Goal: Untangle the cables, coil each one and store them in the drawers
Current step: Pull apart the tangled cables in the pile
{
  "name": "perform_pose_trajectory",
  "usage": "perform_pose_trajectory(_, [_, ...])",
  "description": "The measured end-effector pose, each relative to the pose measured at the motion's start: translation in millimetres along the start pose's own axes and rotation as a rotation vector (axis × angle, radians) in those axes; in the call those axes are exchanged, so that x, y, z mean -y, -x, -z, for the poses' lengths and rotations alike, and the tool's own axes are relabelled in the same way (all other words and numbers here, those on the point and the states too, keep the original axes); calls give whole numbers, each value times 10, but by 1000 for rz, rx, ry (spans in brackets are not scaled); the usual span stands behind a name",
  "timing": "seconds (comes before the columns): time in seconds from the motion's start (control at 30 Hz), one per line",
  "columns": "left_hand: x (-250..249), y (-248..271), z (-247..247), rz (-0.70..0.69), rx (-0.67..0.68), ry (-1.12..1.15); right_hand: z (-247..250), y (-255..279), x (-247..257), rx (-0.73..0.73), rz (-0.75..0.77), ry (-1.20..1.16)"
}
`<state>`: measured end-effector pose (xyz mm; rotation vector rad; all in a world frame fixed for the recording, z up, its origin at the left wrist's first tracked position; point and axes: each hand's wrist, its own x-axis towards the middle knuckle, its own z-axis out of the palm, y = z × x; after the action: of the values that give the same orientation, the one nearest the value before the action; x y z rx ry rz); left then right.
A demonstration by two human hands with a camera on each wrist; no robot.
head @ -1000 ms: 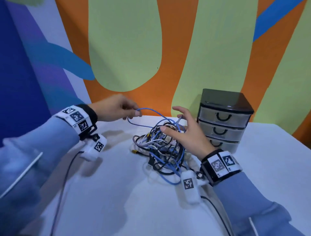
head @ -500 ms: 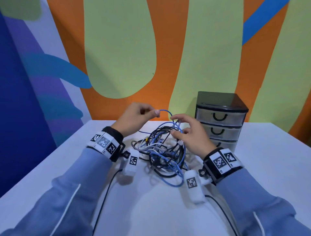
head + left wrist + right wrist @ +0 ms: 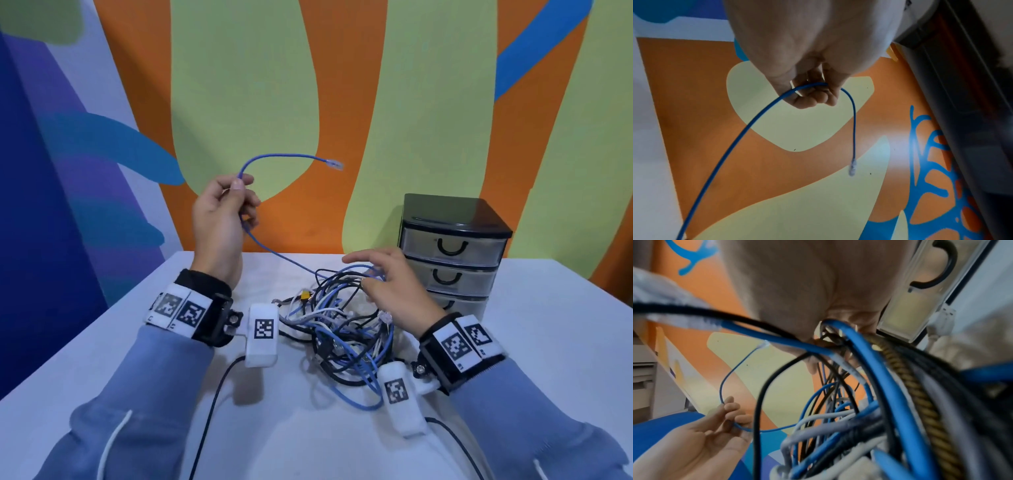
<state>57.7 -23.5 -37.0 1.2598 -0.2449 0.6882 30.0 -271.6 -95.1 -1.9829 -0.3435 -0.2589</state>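
A tangle of blue, black, white and grey cables (image 3: 342, 329) lies on the white table (image 3: 548, 325). My left hand (image 3: 239, 187) is raised above the table's far left and pinches a thin blue cable (image 3: 274, 158). The cable's free end, with a clear plug (image 3: 334, 165), arcs right in the air. Its other part runs down into the tangle. The left wrist view shows the blue cable (image 3: 735, 146) passing through my curled fingers (image 3: 809, 97), the plug (image 3: 852, 168) dangling. My right hand (image 3: 368, 272) sits on the tangle's top and holds loops between thumb and fingers; the cables (image 3: 890, 386) fill the right wrist view.
A small black three-drawer unit (image 3: 452, 246) with all drawers closed stands at the back right, just behind my right hand. Black leads from the wrist cameras trail toward the front edge. A painted wall rises right behind the table.
My left hand has lifted up and to the left, drawing the blue cable's end out of the tangle. My right hand has dropped lower onto the pile.
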Motion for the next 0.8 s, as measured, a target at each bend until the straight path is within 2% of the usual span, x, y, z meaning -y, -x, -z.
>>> perform_pose_trajectory(0.1, [-46, 0, 6, 69, -35, 165, 24, 33, 51, 66, 27, 75])
perform_pose_trajectory(0.17, [-70, -12, 25, 101, -74, 234, 56, 17, 60, 71, -12, 37])
perform_pose_trajectory(0.3, [-38, -17, 111, 220, -128, 267, 40, -19, 35, -28, -222, -343])
perform_pose_trajectory(0.43, [25, -13, 206, 395, -42, 238, 27, -16, 67, 82, -417, -739])
perform_pose_trajectory(0.53, [-17, 5, 213, 371, 33, 136, 83, -16, 35, 42, -523, -722])
perform_pose_trajectory(0.63, [-65, 58, 173, 328, 104, -6, 131, -8, 28, 72, -485, -645])
perform_pose_trajectory(0.8, [-46, 81, 180, 270, 211, -286, 227, 23, 94, 137, -393, -735])
